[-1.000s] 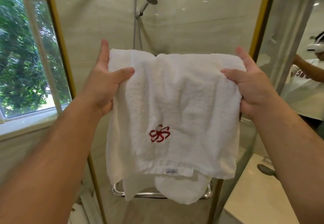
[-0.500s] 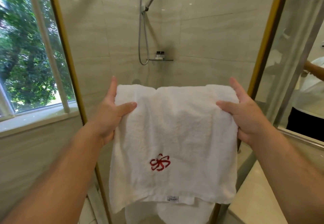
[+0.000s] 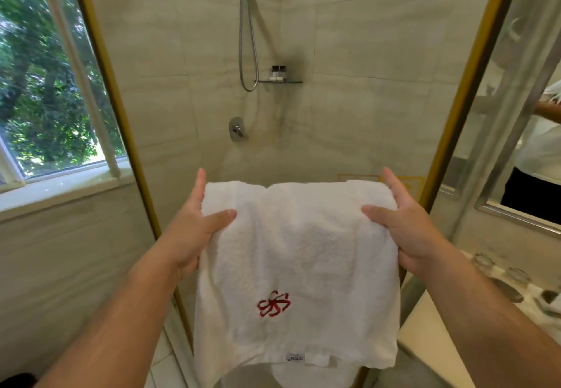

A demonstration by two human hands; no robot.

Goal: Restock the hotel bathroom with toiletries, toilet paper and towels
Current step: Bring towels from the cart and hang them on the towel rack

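you hold a white towel [image 3: 297, 251] up in front of the shower glass [image 3: 349, 114], spread between both hands. your left hand [image 3: 194, 229] has its grip closed on the towel's upper left edge, thumb pressed on the front and fingers up behind the cloth. your right hand [image 3: 406, 229] grips the upper right edge the same way. the towel hangs folded, with a red emblem [image 3: 273, 304] on its lower front and a small label [image 3: 295, 358] at the bottom hem. behind the glass, two small bottles [image 3: 278, 73] stand on a shelf [image 3: 288, 82] on the tiled wall, just right of the looped shower hose [image 3: 247, 38]. a window [image 3: 45, 83] is at your left. at your right, the table [image 3: 425, 351] carries glasses [image 3: 483, 261] near its far edge, below a mirror [image 3: 534, 144].
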